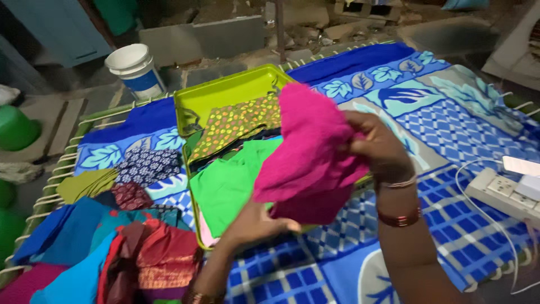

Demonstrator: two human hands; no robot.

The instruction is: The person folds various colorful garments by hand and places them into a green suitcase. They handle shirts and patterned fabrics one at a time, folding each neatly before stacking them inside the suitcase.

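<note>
Both my hands hold a bright pink cloth [306, 155] above a lime-green tray [225, 93]. My right hand [377, 149], with bangles at the wrist, pinches the cloth's upper right edge. From below, my left hand [256, 224] grips its lower edge. In the tray lie a green cloth [228, 183] and a folded yellow-green patterned cloth [236, 121], with dark pieces between them. The pink cloth hides part of the tray's right side.
A blue patterned sheet [450, 129] covers a woven cot. A pile of folded cloths [112, 242] in teal, maroon, blue and olive lies at the left. A white power strip [503, 194] with cable sits at the right edge. A white bucket [135, 67] stands behind the cot.
</note>
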